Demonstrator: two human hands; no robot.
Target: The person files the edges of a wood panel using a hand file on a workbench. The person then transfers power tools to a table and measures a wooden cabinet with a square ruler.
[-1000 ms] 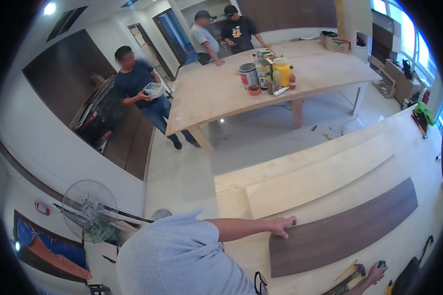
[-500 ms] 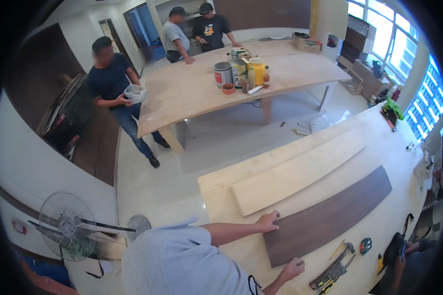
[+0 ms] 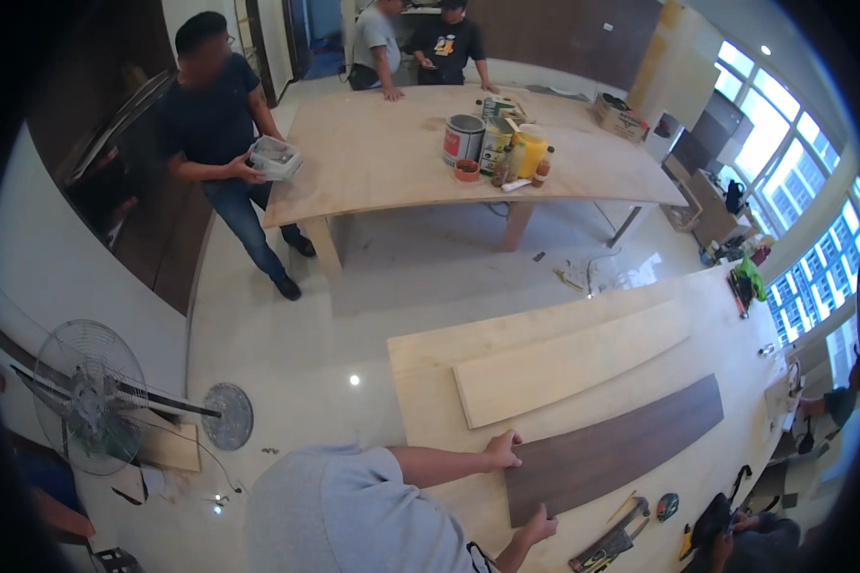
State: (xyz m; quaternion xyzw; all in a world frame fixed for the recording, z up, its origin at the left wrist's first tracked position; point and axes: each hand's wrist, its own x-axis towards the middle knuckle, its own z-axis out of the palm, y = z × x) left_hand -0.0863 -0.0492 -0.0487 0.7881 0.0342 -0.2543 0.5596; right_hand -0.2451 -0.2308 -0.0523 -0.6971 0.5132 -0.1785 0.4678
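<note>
A long dark brown panel (image 3: 621, 449) lies on a pale plywood worktable (image 3: 430, 372). My left hand (image 3: 502, 449) grips the panel's near end at its upper corner, beside a light plywood strip (image 3: 573, 363) that lies parallel to the panel. At the lower corner of the same end, my right hand (image 3: 540, 525) holds the panel's edge. My grey shirt fills the bottom of the view.
A hammer (image 3: 607, 546) and a tape measure (image 3: 667, 506) lie by the table's near edge, where another person (image 3: 736, 540) sits. A second table (image 3: 392, 162) carries paint cans and bottles, with three people around it. A floor fan (image 3: 91, 396) stands at the left.
My right hand has moved from near the tools onto the panel's lower corner. The left hand has stayed on the panel's end, and the view has shifted.
</note>
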